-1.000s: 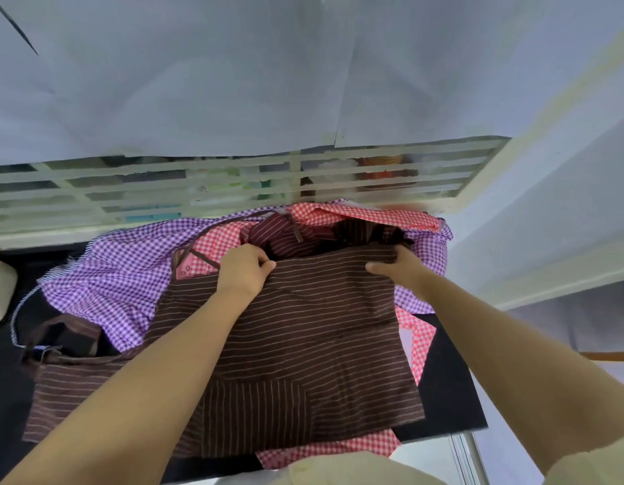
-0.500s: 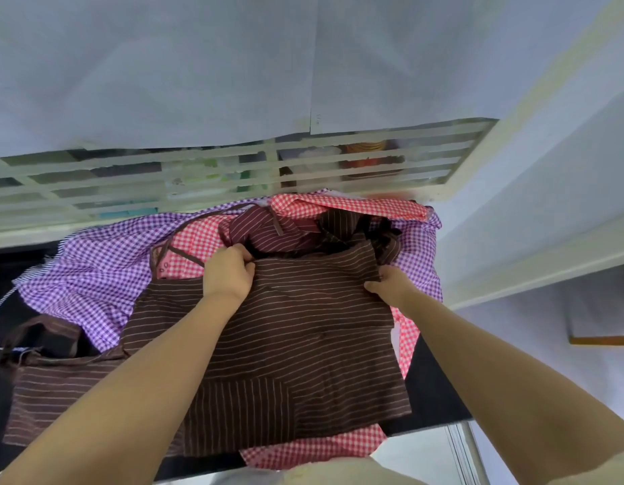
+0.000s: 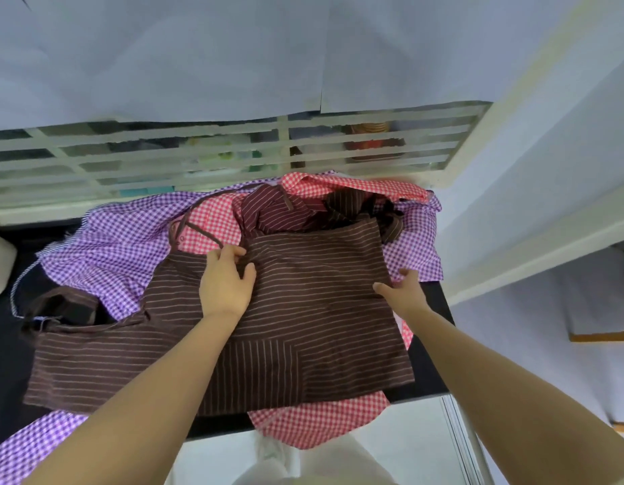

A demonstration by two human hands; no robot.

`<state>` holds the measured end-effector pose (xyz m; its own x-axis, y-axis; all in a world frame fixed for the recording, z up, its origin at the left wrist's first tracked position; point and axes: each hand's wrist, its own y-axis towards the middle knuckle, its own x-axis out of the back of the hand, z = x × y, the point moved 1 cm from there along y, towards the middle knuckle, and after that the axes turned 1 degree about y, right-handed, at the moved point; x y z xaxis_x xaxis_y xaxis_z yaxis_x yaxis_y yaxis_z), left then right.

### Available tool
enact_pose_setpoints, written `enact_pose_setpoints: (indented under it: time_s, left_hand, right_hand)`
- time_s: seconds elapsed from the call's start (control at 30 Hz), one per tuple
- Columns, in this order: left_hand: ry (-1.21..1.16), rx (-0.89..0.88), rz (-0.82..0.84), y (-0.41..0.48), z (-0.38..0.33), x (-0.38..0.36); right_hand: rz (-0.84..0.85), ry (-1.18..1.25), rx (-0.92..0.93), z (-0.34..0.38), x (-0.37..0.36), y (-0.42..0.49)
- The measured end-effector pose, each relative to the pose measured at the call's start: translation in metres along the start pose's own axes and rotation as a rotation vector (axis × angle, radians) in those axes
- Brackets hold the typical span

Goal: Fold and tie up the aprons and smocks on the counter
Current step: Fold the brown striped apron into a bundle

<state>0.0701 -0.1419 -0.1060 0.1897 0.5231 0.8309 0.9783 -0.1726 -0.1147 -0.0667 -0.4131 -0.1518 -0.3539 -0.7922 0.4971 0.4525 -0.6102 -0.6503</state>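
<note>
both hands slid nearer: left hand pinches brown apron, right hand grips its edge, atop purple and red gingham on bench; no writing.

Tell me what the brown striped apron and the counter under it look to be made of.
Brown striped apron: thin woven cloth, probably cotton or a blend, matte; it creases softly and shows stitched hems and a sewn pocket. Counter: a hard, smooth black slab, perhaps stone or laminate; its edge is straight and even, but the pictures cannot settle which.
</note>
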Motion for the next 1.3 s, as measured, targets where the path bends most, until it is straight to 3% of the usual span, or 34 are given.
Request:
enact_pose_setpoints:
  time_s: [0.13,0.2,0.33,0.47,0.57,0.7,0.8,0.87,0.97,1.1,1.3]
  left_hand:
    - [-0.152,0.039,-0.127,-0.041,0.030,0.011]
    - [-0.202,0.074,-0.172,-0.065,0.046,0.019]
    - [-0.330,0.322,-0.209,-0.107,0.087,0.027]
    - [-0.682,0.890,0.070,-0.133,0.125,0.014]
    - [-0.874,1.101,0.189,-0.150,0.133,0.009]
    - [-1.091,1.161,0.135,-0.149,0.146,0.003]
    - [-1.153,1.198,0.000,-0.149,0.155,0.001]
    - [-1.094,1.141,-0.196,-0.157,0.155,0.004]
    - [-0.899,0.910,-0.445,-0.174,0.157,0.008]
    - [-0.699,0.967,-0.255,-0.192,0.176,0.013]
    - [-0.386,0.980,0.331,-0.189,0.175,0.032]
  right_hand:
    - [-0.391,-0.178,0.072,-0.026,-0.011,-0.033]
    - [-0.425,-0.063,0.082,-0.043,-0.018,-0.058]
    - [-0.206,0.151,-0.058,-0.080,-0.039,-0.099]
    - [0.220,0.318,-0.366,-0.098,-0.060,-0.125]
    - [0.268,0.383,-0.433,-0.102,-0.070,-0.132]
    - [0.134,0.510,-0.468,-0.105,-0.085,-0.128]
    - [0.074,0.523,-0.468,-0.106,-0.093,-0.128]
    - [0.031,0.522,-0.458,-0.106,-0.095,-0.128]
    - [-0.010,0.547,-0.462,-0.106,-0.094,-0.126]
    - [-0.022,0.520,-0.461,-0.107,-0.096,-0.124]
    - [-0.054,0.563,-0.466,-0.110,-0.098,-0.129]
